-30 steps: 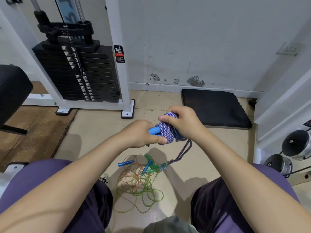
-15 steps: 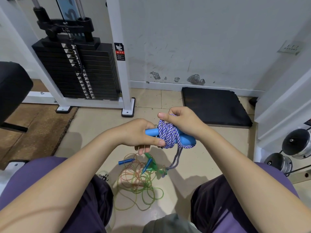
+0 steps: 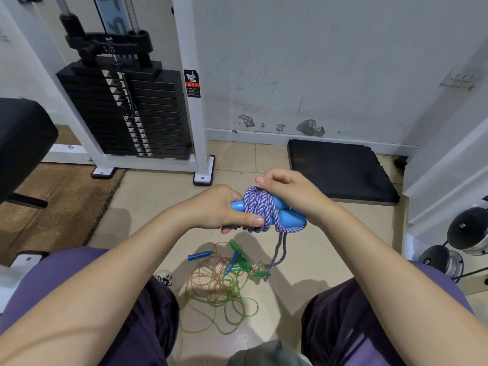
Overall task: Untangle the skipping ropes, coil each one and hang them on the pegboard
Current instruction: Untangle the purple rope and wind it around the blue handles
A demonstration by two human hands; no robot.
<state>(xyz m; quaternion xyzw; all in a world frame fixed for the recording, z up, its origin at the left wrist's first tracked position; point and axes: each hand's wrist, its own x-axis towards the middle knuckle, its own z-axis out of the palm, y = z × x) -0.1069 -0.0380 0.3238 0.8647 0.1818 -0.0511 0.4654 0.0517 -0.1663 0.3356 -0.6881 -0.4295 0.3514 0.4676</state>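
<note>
A: What's the biggest piece of the job in sight?

B: The loose tangle of thin ropes (image 3: 219, 291) on the floor tiles (image 3: 148, 207) between the person's knees, orange and green strands looped over one another. Slim handles lie in its upper part: a blue handle (image 3: 200, 255) on the left, and just right of it green handles (image 3: 241, 256) crossed with another blue one.

A: And the other rope?

B: The purple-and-white braided rope (image 3: 257, 207) is held up above that tangle, wound in many turns around its two light blue handles (image 3: 286, 213), which lie side by side. A doubled tail of it hangs down from the bundle and reaches the right edge of the tangle on the floor.

A: The hands?

B: The left hand (image 3: 223, 207) is curled around the left ends of the light blue handles, thumb pressed against the windings. The right hand (image 3: 293, 192) sits over the top right of the bundle, fingers curled, fingertips pinching the braided rope at the top of the coil.
</note>
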